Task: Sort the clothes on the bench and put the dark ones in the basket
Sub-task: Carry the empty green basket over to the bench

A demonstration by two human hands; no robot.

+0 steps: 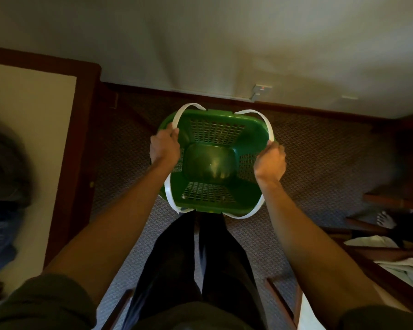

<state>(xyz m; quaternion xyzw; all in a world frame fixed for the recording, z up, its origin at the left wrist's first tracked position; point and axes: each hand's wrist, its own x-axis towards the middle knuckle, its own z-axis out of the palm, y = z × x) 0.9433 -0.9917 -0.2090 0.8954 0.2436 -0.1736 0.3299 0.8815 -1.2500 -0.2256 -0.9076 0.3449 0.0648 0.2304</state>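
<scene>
Empty green basket (210, 163) gripped at both side rims, left hand (164, 147) and right hand (270, 163); clothes (3, 186) blurred, far left.

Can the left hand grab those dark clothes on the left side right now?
Probably not yet. The left hand and right hand both grip the green basket, while the dark clothes lie well off to the side.

left of basket (215, 163): clothes (3, 186) blurred, cut by frame edge, kinds unreadable | right of basket: pale cloth (405, 270) cut by edge, partly behind wood rails | basket near rim: partly hidden by forearms | below basket: feet hidden by basket
</scene>
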